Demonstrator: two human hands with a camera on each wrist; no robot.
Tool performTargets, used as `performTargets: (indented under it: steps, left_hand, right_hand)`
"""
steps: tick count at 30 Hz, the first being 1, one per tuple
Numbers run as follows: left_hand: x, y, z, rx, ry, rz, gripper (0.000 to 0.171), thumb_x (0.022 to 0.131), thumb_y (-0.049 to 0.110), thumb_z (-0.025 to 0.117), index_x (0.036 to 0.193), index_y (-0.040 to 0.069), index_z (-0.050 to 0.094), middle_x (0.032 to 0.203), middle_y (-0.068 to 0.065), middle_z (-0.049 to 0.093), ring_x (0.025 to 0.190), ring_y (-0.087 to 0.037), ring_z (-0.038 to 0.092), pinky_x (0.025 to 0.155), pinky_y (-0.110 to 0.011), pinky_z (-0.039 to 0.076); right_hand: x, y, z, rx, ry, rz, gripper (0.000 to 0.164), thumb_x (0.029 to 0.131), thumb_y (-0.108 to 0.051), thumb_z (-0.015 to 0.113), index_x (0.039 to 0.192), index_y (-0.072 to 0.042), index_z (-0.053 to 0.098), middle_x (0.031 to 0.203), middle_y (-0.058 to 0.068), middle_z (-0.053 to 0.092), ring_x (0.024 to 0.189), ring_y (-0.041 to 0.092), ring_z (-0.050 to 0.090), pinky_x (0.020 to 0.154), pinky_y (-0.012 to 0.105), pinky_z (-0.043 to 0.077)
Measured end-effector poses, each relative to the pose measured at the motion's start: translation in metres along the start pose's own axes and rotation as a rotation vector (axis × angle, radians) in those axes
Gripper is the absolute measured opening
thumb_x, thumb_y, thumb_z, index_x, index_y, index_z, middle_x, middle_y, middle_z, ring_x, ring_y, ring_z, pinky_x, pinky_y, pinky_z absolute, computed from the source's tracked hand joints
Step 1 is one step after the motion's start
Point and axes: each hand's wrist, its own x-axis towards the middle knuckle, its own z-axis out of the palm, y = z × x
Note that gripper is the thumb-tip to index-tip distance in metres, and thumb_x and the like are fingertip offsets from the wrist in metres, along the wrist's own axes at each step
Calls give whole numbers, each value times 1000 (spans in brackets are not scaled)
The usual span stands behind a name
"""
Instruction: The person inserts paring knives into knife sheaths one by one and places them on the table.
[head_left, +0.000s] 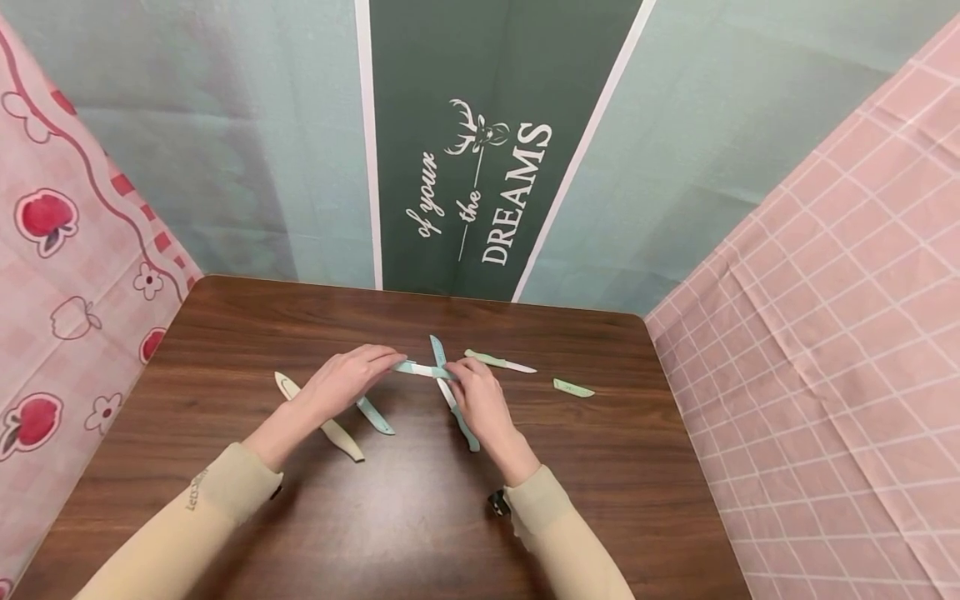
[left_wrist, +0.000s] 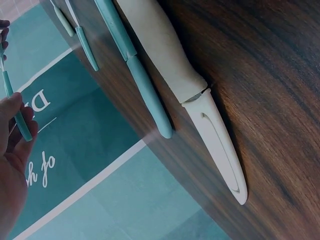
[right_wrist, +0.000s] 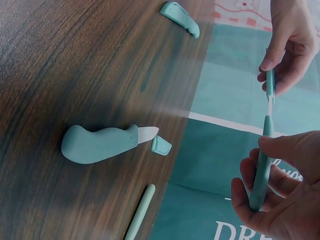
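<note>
Above the table, both hands hold a teal knife with part of its pale blade (head_left: 422, 369) showing between them. My left hand (head_left: 352, 379) pinches the teal sheath (right_wrist: 270, 82) at the blade's tip end. The knife's handle (right_wrist: 260, 180) is gripped by the fingers and thumb of my right hand (head_left: 482, 396). Below the right hand lies another teal knife (right_wrist: 100, 145) with a bare blade, its loose sheath (right_wrist: 161, 145) just past the tip. Under the left forearm lie a cream knife (left_wrist: 170, 55) in its sheath and a teal sheathed knife (left_wrist: 150, 100), side by side.
Right of the hands, toward the back, a light green knife (head_left: 487, 359) lies with its blade bare. Farther right is a light green sheath (head_left: 573, 388). Fabric backdrops stand around the back and sides of the brown wooden table (head_left: 600, 500).
</note>
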Motion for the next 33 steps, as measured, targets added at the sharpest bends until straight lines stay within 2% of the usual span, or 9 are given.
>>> performTargets:
  steps: [15,23,33]
  left_hand:
    - [1,2,2,-15,-6,4,38,84,4,72,120,11,69,112,-5,69,100,-21,67,59,-35,58]
    - [3,4,-1,-8,-41,-11,36,87,6,70,122,12,68,114,-5,68,103,-20,66,61,-35,58]
    - [5,6,1,-15,-30,-2,37,85,5,71,120,11,69,113,-5,69,102,-20,67,62,-35,59]
  right_hand:
    - [2,-5,-3,-11,-7,-3,21,91,-11,67,110,-7,74,102,7,69,93,25,65,77,41,57]
    - [3,-7,-2,-13,-14,-5,21,90,-8,66,110,-7,74,102,8,68,93,25,65,77,40,57]
    - [4,-7,-5,-16,-17,-14,20,91,-8,66,110,-6,74,102,8,68,94,25,65,78,40,57]
